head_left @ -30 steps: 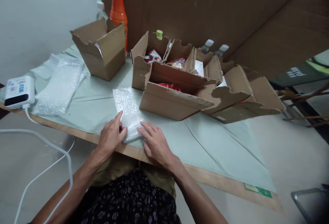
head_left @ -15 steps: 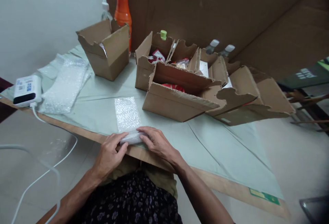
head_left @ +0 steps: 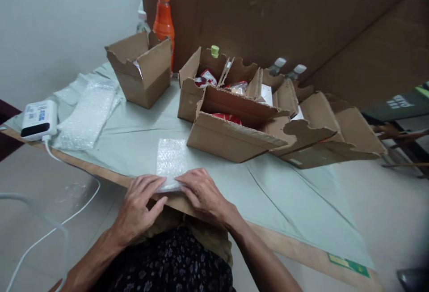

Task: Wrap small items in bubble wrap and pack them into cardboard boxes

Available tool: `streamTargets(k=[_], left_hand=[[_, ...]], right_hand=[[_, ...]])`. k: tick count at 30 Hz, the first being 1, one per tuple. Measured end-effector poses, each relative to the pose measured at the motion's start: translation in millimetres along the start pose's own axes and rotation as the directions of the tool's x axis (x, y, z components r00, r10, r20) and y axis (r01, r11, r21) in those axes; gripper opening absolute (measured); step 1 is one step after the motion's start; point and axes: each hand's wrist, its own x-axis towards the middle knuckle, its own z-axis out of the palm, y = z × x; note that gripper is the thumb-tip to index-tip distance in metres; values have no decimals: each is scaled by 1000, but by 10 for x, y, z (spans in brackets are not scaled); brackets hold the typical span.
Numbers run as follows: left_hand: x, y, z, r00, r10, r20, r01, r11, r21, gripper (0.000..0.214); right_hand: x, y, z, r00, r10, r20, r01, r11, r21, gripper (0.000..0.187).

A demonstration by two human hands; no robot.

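Observation:
A sheet of clear bubble wrap lies on the cloth near the table's front edge, its near end folded into a thicker flat roll. My left hand rests its fingertips on the left end of that fold; its thumb is spread away, off the wrap. At the right end, my right hand has its fingers bent over the fold, thumb tucked beneath. Whether something lies inside the fold cannot be seen.
Left on the table are stacked bubble wrap sheets and a white device with a cable. Several cut cardboard boxes with packets inside stand behind. A single box and an orange bottle stand at the back left.
My left thumb has moved down and away from the folded wrap. The fold looks flatter, and the sheet sits straighter. My right hand stays on its end. The whole view has shifted slightly.

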Motion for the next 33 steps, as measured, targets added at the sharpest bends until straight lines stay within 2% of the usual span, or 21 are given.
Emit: streamTargets(k=[2,4,6,11,13,16,19,22,25,27,30,33], left_hand=[[12,-13,8,1000,-15,19,16,999,-41,29],[71,-71,60,997,-72,13,72,997,-38,27],[155,-151,126,994,-109,6,109,994,2,28],[250,-224,163,994,-78,-73,83,995,59,28],[201,-167,104,997,-25,-68,27,999,29,29],[114,-69,10,1000,12,16,-11,998,-59,35],[142,-69,18,999,-42,31,44,997,-69,33],[302,-192,127,991,-129,-29,130,991,26,28],[451,-308,195,977,-202,-64,207,976,68,28],[462,-311,169,958,-262,-114,264,964,7,31],[330,-179,64,878,-457,-139,424,880,-213,38],[157,55,22,794,-605,48,560,700,-442,42]], right_hand=[[-45,-34,-64,998,54,-9,-54,997,49,29],[-87,-41,-82,991,75,-107,-75,997,11,28],[-109,-18,-49,981,41,-192,-55,996,-72,27],[-68,83,115,992,-88,-90,68,976,-207,31],[-61,94,136,991,-68,-114,47,983,-175,28],[-111,51,86,993,25,-115,-30,999,-41,29],[-171,-6,26,984,99,-146,-102,995,-11,31],[-141,-14,36,967,72,-244,-115,979,-168,34],[1,34,97,991,-21,-131,-19,954,-299,39],[125,85,124,998,-19,-52,3,958,-287,37],[255,127,112,987,117,-114,-131,983,-127,30],[243,37,90,918,304,-255,-268,949,167,26]])
